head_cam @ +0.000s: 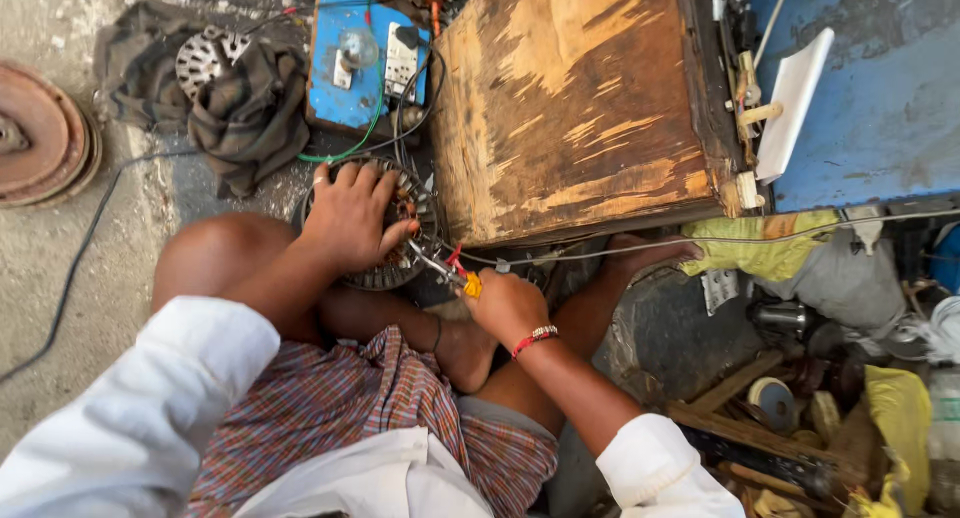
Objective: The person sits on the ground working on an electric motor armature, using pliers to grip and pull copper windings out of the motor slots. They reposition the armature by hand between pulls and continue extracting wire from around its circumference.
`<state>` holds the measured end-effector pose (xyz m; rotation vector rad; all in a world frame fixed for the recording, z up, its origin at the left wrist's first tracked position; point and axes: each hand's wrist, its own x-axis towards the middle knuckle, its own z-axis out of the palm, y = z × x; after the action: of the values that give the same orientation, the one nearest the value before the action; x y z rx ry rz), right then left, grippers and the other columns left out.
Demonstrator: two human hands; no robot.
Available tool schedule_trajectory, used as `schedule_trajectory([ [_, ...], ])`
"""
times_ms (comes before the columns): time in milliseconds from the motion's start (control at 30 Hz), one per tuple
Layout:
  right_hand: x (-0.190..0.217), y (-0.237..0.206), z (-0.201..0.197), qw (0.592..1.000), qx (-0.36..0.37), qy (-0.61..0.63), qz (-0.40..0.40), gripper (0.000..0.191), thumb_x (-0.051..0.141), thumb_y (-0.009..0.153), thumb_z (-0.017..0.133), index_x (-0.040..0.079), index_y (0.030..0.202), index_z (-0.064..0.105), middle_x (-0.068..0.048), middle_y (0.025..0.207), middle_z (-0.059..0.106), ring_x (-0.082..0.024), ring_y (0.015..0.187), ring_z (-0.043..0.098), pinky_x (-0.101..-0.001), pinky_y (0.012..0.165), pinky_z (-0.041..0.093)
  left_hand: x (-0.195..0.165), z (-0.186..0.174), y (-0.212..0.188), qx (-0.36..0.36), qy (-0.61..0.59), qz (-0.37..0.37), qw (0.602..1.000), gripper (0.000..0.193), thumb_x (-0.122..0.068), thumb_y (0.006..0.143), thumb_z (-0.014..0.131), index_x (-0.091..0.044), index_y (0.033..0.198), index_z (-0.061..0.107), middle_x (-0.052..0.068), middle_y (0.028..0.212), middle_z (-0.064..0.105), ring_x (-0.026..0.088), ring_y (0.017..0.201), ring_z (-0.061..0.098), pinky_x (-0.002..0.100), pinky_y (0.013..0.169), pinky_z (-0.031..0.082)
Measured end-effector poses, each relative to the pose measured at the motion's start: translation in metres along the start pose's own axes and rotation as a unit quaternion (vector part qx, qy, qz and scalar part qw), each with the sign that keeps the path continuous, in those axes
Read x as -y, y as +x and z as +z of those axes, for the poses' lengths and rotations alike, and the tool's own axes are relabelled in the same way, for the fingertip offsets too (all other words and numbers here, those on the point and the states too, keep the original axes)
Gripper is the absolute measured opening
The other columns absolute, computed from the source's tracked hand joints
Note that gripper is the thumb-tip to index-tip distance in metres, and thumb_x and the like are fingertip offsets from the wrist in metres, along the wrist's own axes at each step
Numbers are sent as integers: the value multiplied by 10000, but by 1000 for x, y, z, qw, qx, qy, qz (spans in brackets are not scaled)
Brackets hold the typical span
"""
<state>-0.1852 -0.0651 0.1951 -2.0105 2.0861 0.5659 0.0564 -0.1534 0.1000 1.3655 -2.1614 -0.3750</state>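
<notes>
The right hand (pixel 508 306) is clenched around the yellow handle of a pair of pliers (pixel 448 270), whose metal nose points up and to the left at the rim of a round motor stator (pixel 400 263). The left hand (pixel 350 216) lies spread over the top of that stator, palm down, fingers curled over the far edge and thumb reaching toward the plier tips; it presses and steadies the part rather than closing fully around it. The stator, a ring of grey laminations with copper windings showing between the fingers, sits on the ground just in front of the person's bent left knee and right against the near corner of a worn wooden box (pixel 575 103). Whether the plier tips actually pinch a wire is hard to tell, since they look very small here.

A red bead bracelet (pixel 535 338) circles the right wrist. Behind the stator a blue board (pixel 345 73) carries a switch and socket, with a green wire (pixel 372 128) looping down from it. Dark crumpled cloth (pixel 250 118) lies to the left of the board, and rusty metal discs (pixel 35 133) rest at the far left edge. A thin cable (pixel 800 236) runs across the right side above a yellow rag (pixel 765 253).
</notes>
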Motion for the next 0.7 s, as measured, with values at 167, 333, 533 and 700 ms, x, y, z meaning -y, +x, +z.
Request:
schedule_trajectory([
  [167,-17,17,33,995,40,95,-11,404,516,839,732,118,912,741,-172,854,742,-397,831,700,-515,712,504,2,-3,-7,-27,9,47,998,888,-730,866,549,-29,1410,566,215,1291,574,374,1181,526,585,1059,334],
  [333,-50,53,79,935,120,304,-142,363,451,857,794,96,899,729,-73,738,722,-182,678,665,-360,626,527,7,-2,-6,-20,-4,68,997,814,-630,864,584,-43,1428,564,238,1312,559,397,1191,518,549,1050,354],
  [533,-77,84,122,790,428,439,4,269,393,857,789,182,839,624,55,584,463,-53,469,401,-235,418,317,12,-2,-2,-11,-2,85,996,705,-498,872,605,-56,1420,577,231,1313,562,401,1196,515,532,1014,381],
  [700,-71,72,145,676,464,571,-33,328,384,854,822,155,835,587,70,607,474,-37,481,410,-217,417,305,8,-2,5,20,-28,97,995,644,-431,864,618,-84,1406,601,173,1288,584,372,1157,534,516,965,396],
])
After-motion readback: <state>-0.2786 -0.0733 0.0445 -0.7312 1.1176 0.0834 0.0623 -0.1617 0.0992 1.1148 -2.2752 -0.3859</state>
